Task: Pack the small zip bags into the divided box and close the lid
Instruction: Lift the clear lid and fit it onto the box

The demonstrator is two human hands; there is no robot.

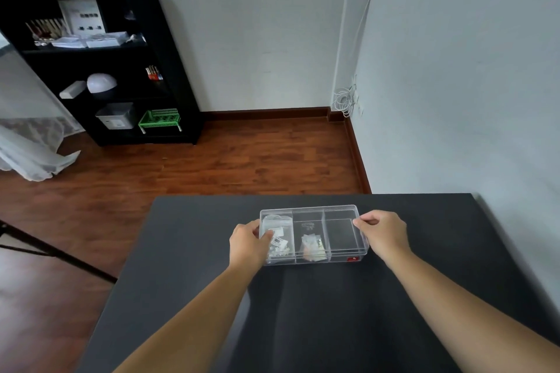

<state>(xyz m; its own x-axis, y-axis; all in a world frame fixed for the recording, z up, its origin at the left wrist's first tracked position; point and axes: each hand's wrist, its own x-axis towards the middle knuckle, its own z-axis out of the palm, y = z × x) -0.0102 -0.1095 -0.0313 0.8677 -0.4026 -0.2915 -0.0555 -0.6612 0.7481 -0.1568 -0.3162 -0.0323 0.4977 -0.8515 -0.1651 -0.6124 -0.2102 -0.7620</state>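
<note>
A clear plastic divided box (339, 232) with three compartments lies on the black table (303, 312), its transparent lid resting on top. Small zip bags with white contents and a barcode label (278, 239) fill the left compartment. Another small bag (313, 247) lies in the middle compartment. The right compartment looks empty. My left hand (247, 244) grips the box's left end, thumb on the lid. My right hand (383, 233) pinches the right end of the lid.
The table's far edge is just behind the box, with wooden floor (242, 160) beyond. A white wall (454, 100) borders the table on the right. A black shelf unit (100, 63) stands far left. A black tripod leg (54, 251) crosses at left.
</note>
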